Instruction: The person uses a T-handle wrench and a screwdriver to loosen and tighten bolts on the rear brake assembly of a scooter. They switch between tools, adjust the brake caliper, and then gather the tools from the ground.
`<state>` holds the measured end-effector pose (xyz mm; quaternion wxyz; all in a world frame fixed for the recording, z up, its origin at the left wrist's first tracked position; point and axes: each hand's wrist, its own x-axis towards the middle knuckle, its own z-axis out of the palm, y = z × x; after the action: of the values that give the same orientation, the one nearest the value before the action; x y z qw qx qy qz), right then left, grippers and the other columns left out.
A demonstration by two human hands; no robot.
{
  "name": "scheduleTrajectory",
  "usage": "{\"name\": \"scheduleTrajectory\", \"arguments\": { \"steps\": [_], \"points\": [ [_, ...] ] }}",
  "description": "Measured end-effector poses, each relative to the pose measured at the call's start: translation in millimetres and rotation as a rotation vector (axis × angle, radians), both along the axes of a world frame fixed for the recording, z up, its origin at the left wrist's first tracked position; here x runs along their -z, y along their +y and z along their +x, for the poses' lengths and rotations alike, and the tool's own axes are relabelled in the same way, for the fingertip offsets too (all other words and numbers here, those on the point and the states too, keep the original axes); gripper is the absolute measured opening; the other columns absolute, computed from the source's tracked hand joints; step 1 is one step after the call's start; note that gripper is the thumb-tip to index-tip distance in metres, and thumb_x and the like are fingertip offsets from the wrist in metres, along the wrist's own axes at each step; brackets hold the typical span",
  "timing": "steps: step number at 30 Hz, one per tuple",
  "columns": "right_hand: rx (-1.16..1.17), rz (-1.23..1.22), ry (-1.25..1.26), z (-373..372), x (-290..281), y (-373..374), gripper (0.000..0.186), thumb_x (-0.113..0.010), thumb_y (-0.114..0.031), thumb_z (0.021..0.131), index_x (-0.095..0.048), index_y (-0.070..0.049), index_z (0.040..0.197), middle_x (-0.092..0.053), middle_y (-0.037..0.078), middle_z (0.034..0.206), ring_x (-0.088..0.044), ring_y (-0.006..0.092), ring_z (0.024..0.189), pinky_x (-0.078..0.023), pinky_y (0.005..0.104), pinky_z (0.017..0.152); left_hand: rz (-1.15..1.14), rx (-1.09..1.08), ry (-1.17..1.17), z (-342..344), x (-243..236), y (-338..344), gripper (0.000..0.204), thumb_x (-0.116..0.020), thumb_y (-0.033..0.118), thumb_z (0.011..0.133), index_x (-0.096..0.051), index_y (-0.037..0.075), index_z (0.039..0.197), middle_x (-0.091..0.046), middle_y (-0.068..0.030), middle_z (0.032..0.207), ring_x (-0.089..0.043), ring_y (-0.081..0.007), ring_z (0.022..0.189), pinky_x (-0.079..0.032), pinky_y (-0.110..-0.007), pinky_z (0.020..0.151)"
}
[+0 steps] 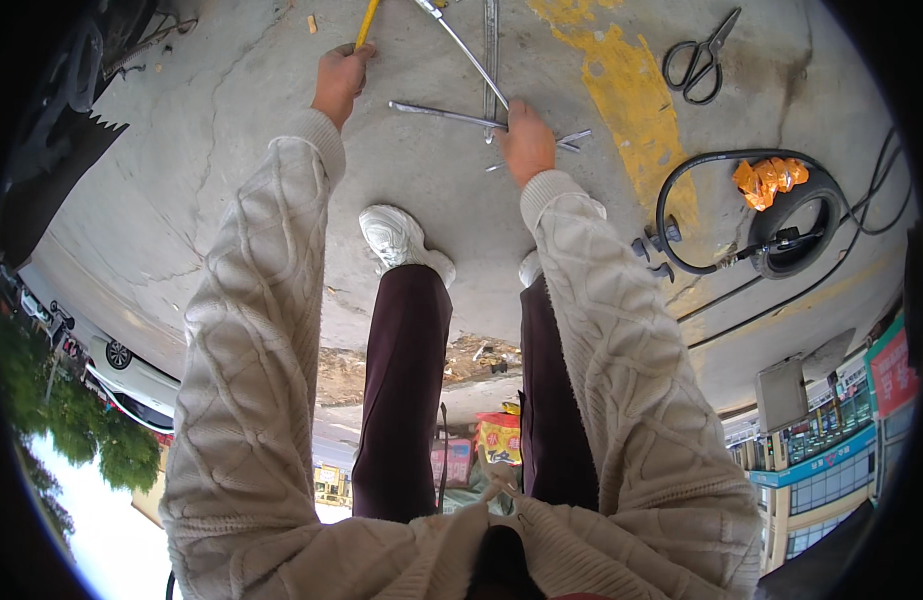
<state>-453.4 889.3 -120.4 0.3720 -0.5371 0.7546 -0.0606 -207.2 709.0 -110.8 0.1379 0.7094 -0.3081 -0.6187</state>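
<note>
My left hand [342,82] is closed round the lower end of a yellow stick-like handle [367,22]; its far end runs out of the top of the view. My right hand [529,142] is closed on a long, thin metal rod [469,52], which slants up and left from it. Beside that hand, a straight metal bar [492,40] lies on the concrete, pointing away from me. Another metal rod [442,112] lies across to the left of my right hand. Short metal tool ends [574,138] show on its other side, partly hidden by the fingers.
Black-handled scissors [700,62] lie at the far right. Nearer on the right are a black hose [667,190], a small tyre [827,215] and a crumpled orange package [770,180]. Yellow paint [627,90] marks the concrete. My white shoe [394,235] stands between my arms.
</note>
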Motion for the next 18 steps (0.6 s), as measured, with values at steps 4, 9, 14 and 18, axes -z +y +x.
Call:
{"name": "scheduleTrajectory", "arguments": {
  "steps": [4,9,14,18],
  "points": [
    [-0.185,-0.070,-0.051,-40,-9,2,0.029,-0.072,-0.022,0.084,-0.058,-0.003,0.100,-0.065,0.020,0.091,-0.062,0.0425,0.087,-0.049,0.0472,0.076,-0.081,-0.060,0.002,-13,-17,2,0.024,-0.066,0.023,0.093,-0.060,0.002,0.081,-0.042,0.0044,0.054,-0.033,-0.0057,0.041,-0.022,-0.025,0.039],
    [0.292,-0.032,-0.334,-33,-21,-1,0.026,-0.069,-0.024,0.085,-0.058,-0.002,0.093,-0.065,0.019,0.090,-0.061,0.0426,0.085,-0.048,0.0506,0.075,-0.258,-0.276,0.173,-37,-31,-27,0.027,-0.065,0.023,0.095,-0.057,0.003,0.079,-0.043,0.0017,0.055,-0.039,-0.0085,0.042,-0.030,-0.025,0.040],
    [0.393,0.059,-0.051,23,-2,-25,0.040,-0.077,-0.033,0.081,-0.058,-0.001,0.096,-0.067,0.022,0.091,-0.066,0.0423,0.086,-0.051,0.0496,0.074,-0.217,-0.255,0.170,-109,21,-82,0.023,-0.068,0.023,0.092,-0.061,0.001,0.090,-0.052,-0.0022,0.063,-0.048,-0.0157,0.054,-0.040,-0.031,0.050],
    [0.484,0.167,-0.010,31,3,-34,0.039,-0.078,-0.032,0.079,-0.059,-0.002,0.094,-0.068,0.021,0.090,-0.067,0.0414,0.084,-0.052,0.0515,0.073,-0.539,0.249,-0.293,-142,56,-114,0.028,-0.064,0.020,0.082,-0.065,-0.005,0.094,-0.064,-0.0145,0.070,-0.061,-0.0252,0.060,-0.048,-0.039,0.053]
  ]
}}
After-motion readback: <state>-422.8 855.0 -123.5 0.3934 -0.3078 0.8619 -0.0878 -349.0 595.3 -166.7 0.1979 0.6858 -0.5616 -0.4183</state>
